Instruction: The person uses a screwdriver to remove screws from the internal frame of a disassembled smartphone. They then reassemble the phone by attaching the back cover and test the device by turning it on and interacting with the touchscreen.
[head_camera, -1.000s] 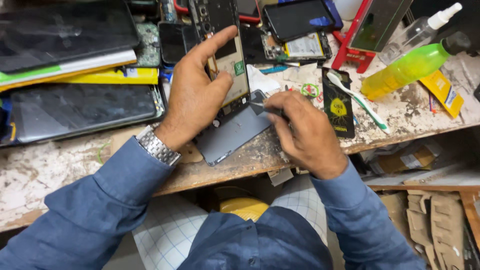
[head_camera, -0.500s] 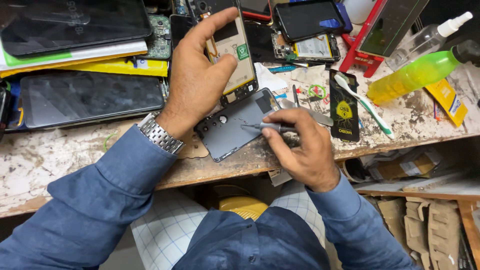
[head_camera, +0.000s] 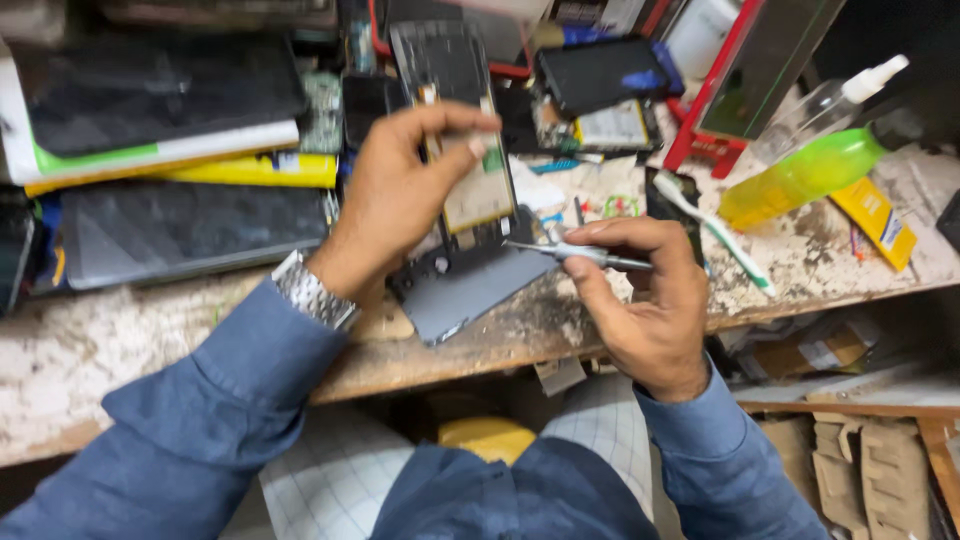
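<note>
- Gripping an opened phone frame (head_camera: 470, 150), the left hand (head_camera: 400, 190) is closed on it with thumb and fingers, and the frame is held tilted above the table (head_camera: 120, 350).
- A thin metal tool (head_camera: 580, 254) is pinched in the closed right hand (head_camera: 640, 300); its tip is pointed at the lower edge of the phone frame, just beside it.
- A grey back cover (head_camera: 475, 290) is seen lying flat on the table under both hands, partly hidden by the frame.
- A green plastic bottle (head_camera: 800, 175) is laid on its side at the right; greenish liquid is seen inside.
- A clear spray bottle (head_camera: 830, 100) is seen behind it; the contents cannot be told.
- A white toothbrush (head_camera: 715, 228) is laid on the table near the right hand.
- A yellow tube (head_camera: 875, 220) is seen lying right of the green bottle.
- Dark flat screens (head_camera: 190, 225) are stacked at the left, cut off by the picture edge.
- A wristwatch (head_camera: 312, 292) is worn on the left wrist, half covered by the blue sleeve (head_camera: 200, 420).
- Far clutter of phone parts (head_camera: 600, 95) is blurred; details are hard to make out.
</note>
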